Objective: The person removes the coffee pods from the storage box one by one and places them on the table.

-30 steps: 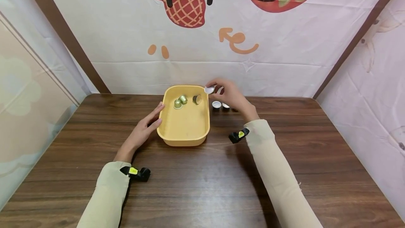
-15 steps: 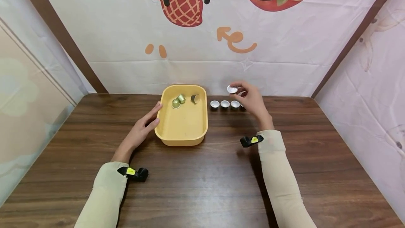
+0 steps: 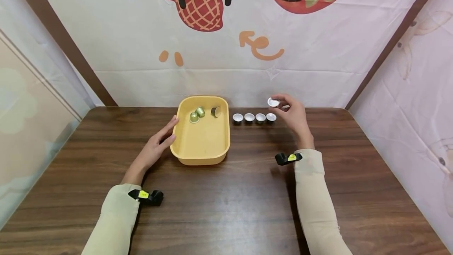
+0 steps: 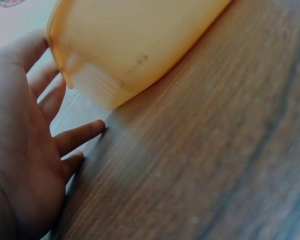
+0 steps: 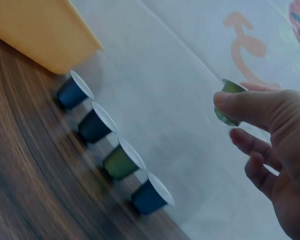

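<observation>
My right hand [image 3: 291, 113] pinches a green coffee capsule [image 5: 232, 92] between thumb and fingers, its silver lid facing up. It hovers above the right end of a row of upright coffee capsules. In the right wrist view that row holds dark blue capsules [image 5: 151, 196] and a green capsule [image 5: 121, 162], all lid up. The yellow bin [image 3: 199, 161] stands left of the row. Inside lie two green capsules [image 3: 199, 111] and a dark capsule [image 3: 215, 111] with a tan lid. My left hand [image 3: 153, 152] touches the bin's left side with extended fingers; in the left wrist view the fingers spread.
A dark wooden table [image 3: 226, 207] carries everything. Right behind the bin and the row hangs a white printed cloth [image 3: 226, 58], close to the table's back edge. Further cloth walls [image 3: 407, 101] stand at both sides.
My right hand has moved right with its capsule, from the bin's right rim to over the row's right end, uncovering the row. The left hand stays at the bin; the whole view shifts slightly.
</observation>
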`<act>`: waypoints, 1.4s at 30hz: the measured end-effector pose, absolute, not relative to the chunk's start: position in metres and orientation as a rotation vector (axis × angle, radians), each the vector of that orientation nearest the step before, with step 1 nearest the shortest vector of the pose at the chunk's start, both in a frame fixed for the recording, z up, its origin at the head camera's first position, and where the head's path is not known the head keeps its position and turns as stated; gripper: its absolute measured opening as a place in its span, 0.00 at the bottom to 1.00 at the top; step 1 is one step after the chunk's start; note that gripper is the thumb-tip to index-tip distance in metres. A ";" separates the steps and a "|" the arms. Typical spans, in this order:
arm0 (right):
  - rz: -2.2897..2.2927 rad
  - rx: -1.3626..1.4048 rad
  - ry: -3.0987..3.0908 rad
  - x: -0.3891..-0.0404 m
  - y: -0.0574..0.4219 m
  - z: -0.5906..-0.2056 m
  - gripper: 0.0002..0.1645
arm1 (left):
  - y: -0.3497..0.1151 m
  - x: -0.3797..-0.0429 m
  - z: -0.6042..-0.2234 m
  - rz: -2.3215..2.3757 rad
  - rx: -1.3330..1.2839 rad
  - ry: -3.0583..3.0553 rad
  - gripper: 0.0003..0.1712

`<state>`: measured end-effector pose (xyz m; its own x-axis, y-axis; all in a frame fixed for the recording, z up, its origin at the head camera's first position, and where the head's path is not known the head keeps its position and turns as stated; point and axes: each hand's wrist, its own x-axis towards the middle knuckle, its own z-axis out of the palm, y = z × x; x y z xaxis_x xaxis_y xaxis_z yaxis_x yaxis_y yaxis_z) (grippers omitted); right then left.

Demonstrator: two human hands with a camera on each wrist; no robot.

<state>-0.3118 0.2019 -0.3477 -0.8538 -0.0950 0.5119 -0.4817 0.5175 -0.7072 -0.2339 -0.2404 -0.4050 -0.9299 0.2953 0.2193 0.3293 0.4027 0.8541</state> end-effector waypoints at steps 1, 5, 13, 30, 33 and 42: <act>1.278 0.456 -2.346 -0.312 0.204 -0.349 0.21 | -0.240 -0.234 -0.405 -1.600 -0.580 -2.603 0.31; 1.300 0.377 -2.332 -0.313 0.217 -0.355 0.21 | -0.240 -0.233 -0.406 -1.599 -0.585 -2.606 0.31; 1.355 0.245 -2.354 -0.315 0.234 -0.371 0.22 | -0.234 -0.227 -0.389 -1.645 -0.614 -2.594 0.31; 1.450 0.336 -2.402 -0.305 0.230 -0.389 0.22 | -0.239 -0.234 -0.404 -1.611 -0.628 -2.574 0.32; 1.439 0.382 -2.438 -0.304 0.222 -0.391 0.21 | -0.238 -0.232 -0.399 -1.615 -0.627 -2.578 0.32; 1.461 0.538 -2.485 -0.302 0.190 -0.393 0.19 | -0.230 -0.215 -0.376 -1.647 -0.634 -2.588 0.31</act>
<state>-0.3016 0.1898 -0.3929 -0.9115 -0.2042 0.3571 -0.4113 0.4425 -0.7969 -0.2153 -0.2305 -0.3760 -0.9179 0.3299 0.2204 0.3393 0.3652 0.8669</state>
